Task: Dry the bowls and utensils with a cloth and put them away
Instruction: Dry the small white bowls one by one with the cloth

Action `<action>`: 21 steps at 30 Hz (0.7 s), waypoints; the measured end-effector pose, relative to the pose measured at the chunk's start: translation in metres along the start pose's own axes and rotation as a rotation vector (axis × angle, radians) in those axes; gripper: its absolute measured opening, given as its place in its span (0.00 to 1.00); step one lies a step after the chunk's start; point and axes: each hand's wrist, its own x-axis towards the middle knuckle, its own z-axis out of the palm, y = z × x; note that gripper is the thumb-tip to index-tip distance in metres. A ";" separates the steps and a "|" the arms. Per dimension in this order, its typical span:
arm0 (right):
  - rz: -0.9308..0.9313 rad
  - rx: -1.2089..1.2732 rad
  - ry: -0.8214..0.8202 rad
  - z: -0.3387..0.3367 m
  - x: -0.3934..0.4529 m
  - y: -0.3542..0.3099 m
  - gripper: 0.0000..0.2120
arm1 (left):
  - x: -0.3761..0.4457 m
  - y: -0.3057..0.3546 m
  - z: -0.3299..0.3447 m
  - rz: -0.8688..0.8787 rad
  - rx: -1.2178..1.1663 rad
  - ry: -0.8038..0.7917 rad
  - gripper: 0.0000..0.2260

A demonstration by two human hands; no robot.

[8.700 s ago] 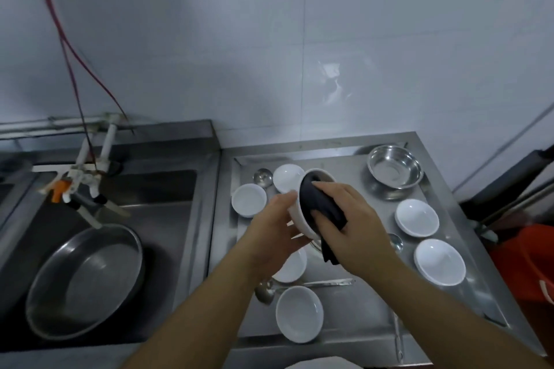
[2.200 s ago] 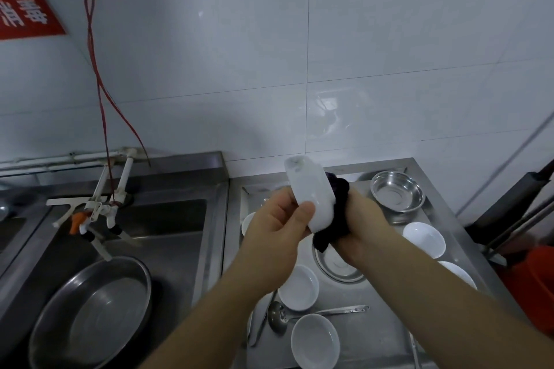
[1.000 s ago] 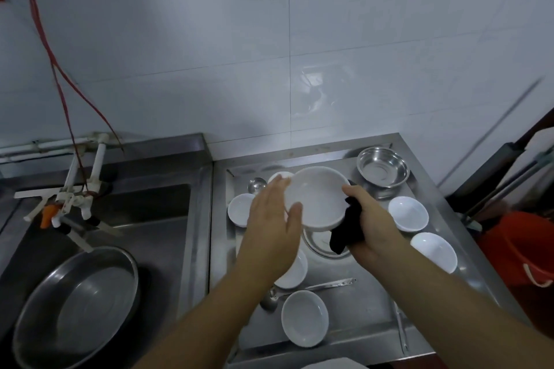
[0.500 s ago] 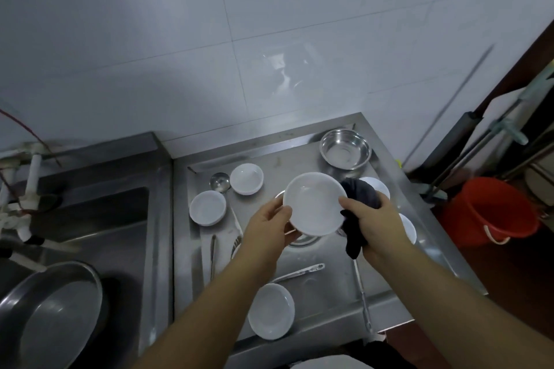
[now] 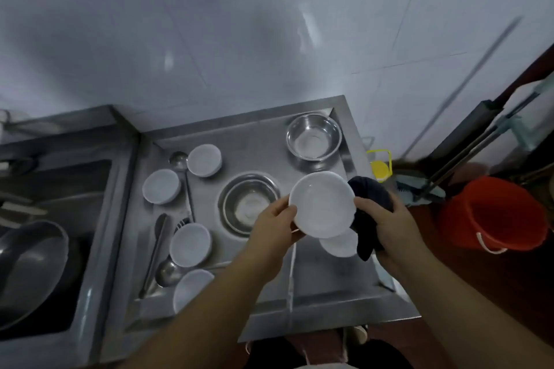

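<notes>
Above drainboard (image 5: 314,284) right edge: left hand (image 5: 274,229) pinches white bowl (image 5: 322,204) rim, right hand (image 5: 386,226) clamps dark cloth (image 5: 370,198)

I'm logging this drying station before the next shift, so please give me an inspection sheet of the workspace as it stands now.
Surface: steel drainboard beside a sink; the picture is blurred.
Job's things: held white bowl; dark cloth; five white bowls lying on the board, one at the far left; two steel bowls, one at the back; ladle, other utensils.
Clutter: large steel basin in the sink.
Hands: left hand grips the bowl's left rim; right hand holds the cloth against its right rim.
Cables: nothing seen.
Surroundings: white tiled wall; red bucket, mop handles, yellow object to the right.
</notes>
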 end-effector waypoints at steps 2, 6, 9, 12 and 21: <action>0.004 -0.067 0.013 -0.027 0.013 -0.006 0.19 | 0.001 -0.010 0.027 -0.023 -0.005 0.023 0.15; -0.020 -0.242 0.098 -0.070 0.038 -0.003 0.22 | 0.013 -0.034 0.068 -0.081 -0.009 0.084 0.14; -0.045 -0.393 0.104 -0.091 0.053 0.005 0.25 | 0.023 -0.055 0.087 -0.123 -0.023 0.152 0.14; -0.057 -0.503 0.105 -0.103 0.064 0.016 0.25 | 0.036 -0.077 0.095 -0.178 -0.028 0.199 0.08; 0.003 -0.595 0.117 -0.106 0.094 0.056 0.26 | 0.079 -0.122 0.085 -0.272 0.007 0.302 0.06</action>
